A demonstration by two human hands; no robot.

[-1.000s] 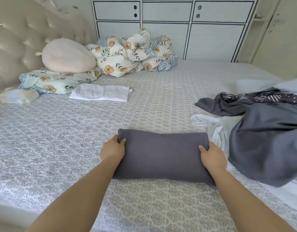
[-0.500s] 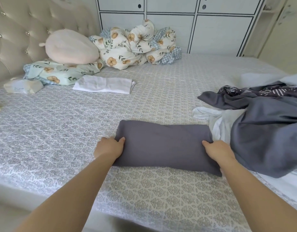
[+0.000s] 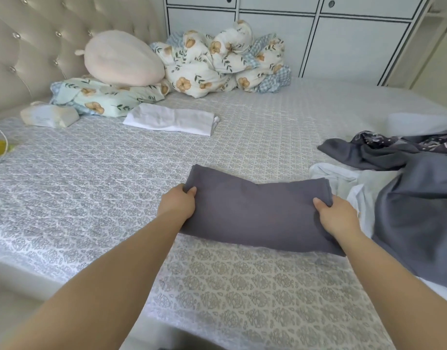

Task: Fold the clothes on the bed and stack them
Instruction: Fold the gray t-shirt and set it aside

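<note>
A folded dark grey garment (image 3: 255,210) lies across the middle of the patterned bed (image 3: 91,198). My left hand (image 3: 178,205) grips its left end, thumb on top and fingers under the cloth. My right hand (image 3: 337,215) grips its right end the same way. The garment's far edge is raised a little off the sheet. A folded white garment (image 3: 172,121) lies flat further back on the left. A loose pile of unfolded clothes (image 3: 406,198), grey, white and dark patterned, sits at the right.
A pink pillow (image 3: 121,58) rests on a floral pillowcase (image 3: 103,97) by the tufted headboard. A bunched floral quilt (image 3: 225,59) lies against the white wardrobe (image 3: 318,34). A tissue pack (image 3: 49,116) sits at the left. The bed's near edge runs below my forearms.
Both hands have closed around the ends of the grey garment and raised it slightly. The head camera has tilted down and moved closer.
</note>
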